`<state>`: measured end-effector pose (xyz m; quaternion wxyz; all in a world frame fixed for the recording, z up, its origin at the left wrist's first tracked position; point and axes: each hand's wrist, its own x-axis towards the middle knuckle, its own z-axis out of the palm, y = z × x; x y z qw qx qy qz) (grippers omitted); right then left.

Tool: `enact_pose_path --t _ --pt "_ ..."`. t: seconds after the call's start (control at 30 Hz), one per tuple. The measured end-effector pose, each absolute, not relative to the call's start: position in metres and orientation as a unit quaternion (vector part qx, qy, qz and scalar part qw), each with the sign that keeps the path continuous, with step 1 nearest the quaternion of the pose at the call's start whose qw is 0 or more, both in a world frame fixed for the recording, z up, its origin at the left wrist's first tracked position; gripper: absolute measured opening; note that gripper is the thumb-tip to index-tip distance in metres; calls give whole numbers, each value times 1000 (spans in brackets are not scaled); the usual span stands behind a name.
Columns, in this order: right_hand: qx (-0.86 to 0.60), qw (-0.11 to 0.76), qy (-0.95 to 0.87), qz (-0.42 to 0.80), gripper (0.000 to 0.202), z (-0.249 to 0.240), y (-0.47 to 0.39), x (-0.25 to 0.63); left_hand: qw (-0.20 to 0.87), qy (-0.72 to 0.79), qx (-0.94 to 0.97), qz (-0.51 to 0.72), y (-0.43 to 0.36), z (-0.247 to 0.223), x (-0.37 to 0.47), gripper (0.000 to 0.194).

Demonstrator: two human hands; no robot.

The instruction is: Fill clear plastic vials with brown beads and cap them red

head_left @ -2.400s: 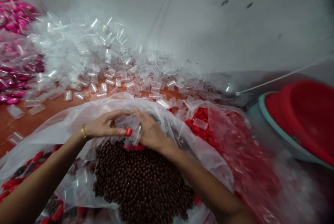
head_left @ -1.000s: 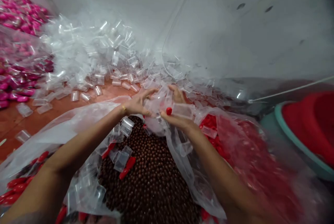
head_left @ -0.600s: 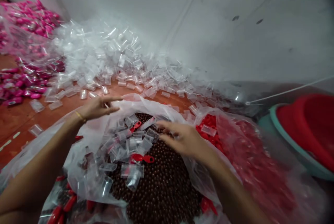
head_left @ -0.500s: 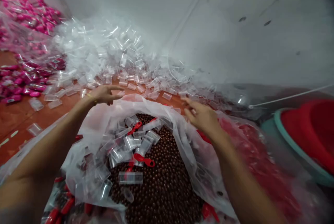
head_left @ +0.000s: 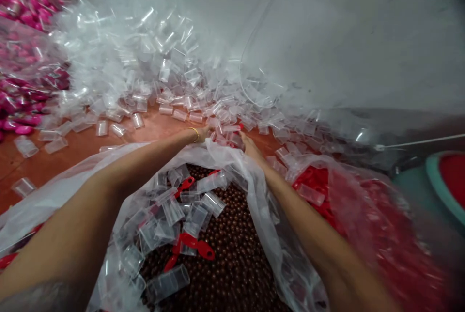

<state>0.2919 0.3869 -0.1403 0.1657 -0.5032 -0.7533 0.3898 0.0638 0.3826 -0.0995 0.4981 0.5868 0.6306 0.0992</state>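
Observation:
Beyond the rim of a white plastic bag (head_left: 254, 191), my left hand (head_left: 205, 132) and my right hand (head_left: 249, 145) close in on a bunch of clear plastic tubes (head_left: 227, 137) from either side. The tubes, with a bit of red among them, hide most of my fingers. Inside the bag lie many small dark brown balls (head_left: 236, 249). On top of them rest several loose clear tubes (head_left: 196, 217) and red plastic spoon-like pieces (head_left: 198, 245).
A large heap of clear tubes (head_left: 119, 55) leans against the pale wall (head_left: 327, 36). Pink packets (head_left: 25, 94) pile up at left. At right are a bag of red pieces (head_left: 385, 234) and a teal tub (head_left: 436, 191). Orange floor (head_left: 152, 125) shows between.
Both hands have moved toward each other, from apart on either side of the bag's far rim to around a bunch of tubes. The view has shifted slightly.

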Motion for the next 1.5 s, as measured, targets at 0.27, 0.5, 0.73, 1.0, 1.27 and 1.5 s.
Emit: enact_pose_path --t 0.27,0.5,0.73,1.0,1.27,1.5 --pt "-407 365 -714 439 95 -127 390 262 589 538 556 235 384 -87 108 86" --pt "-267 424 -816 288 77 -28 346 273 377 396 742 387 326 -12 90 99" --pt "-253 295 -874 293 64 -5 240 268 279 489 796 220 193 12 61 72" --pt "-500 44 -850 163 62 -29 175 283 146 655 739 -58 90 -5 32 59" --pt "-532 53 -843 60 46 -6 113 296 101 698 709 -8 41 -7 37 59" --pt "-492 31 -866 86 37 -17 95 234 96 705 692 122 -8 -30 76 30"
